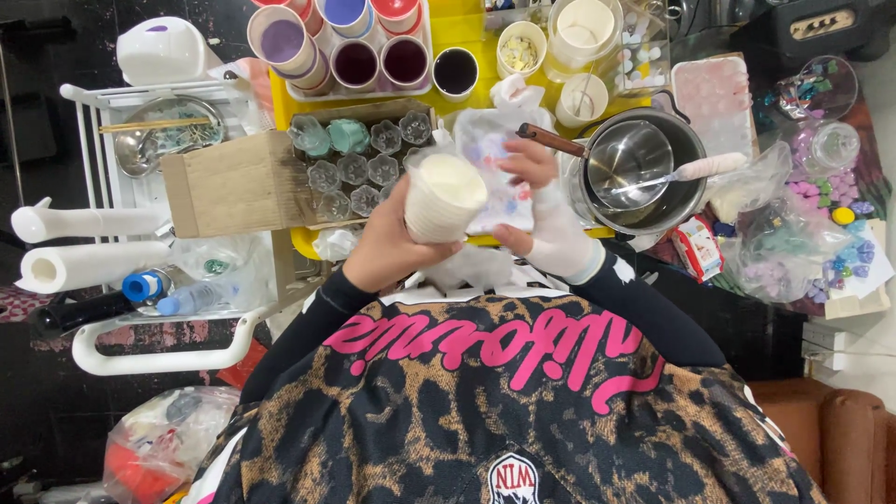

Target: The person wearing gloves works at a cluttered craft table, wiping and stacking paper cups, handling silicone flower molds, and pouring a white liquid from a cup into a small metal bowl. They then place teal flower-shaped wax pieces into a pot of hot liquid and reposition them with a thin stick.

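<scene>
Head view: two hands hold a cup and a bag over a crowded worktop.

The left hand (pixel 392 245) wraps a ribbed white cup (pixel 444 196) of cream-coloured fill, kept upright, likely so nothing spills. The right hand (pixel 546 210), partly wrapped in white, pinches a clear plastic bag (pixel 490 154) of pastel pieces just beside the cup. Farther off lie a mould tray (pixel 359 163) and, right, a steel pot (pixel 635 163); a small red-and-white packet (pixel 695 247) lies near.

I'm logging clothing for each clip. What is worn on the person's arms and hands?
Both arms have snug black long sleeves. The left hand is bare; the right hand wears a thin whitish glove with a pale cuff at the wrist.
</scene>
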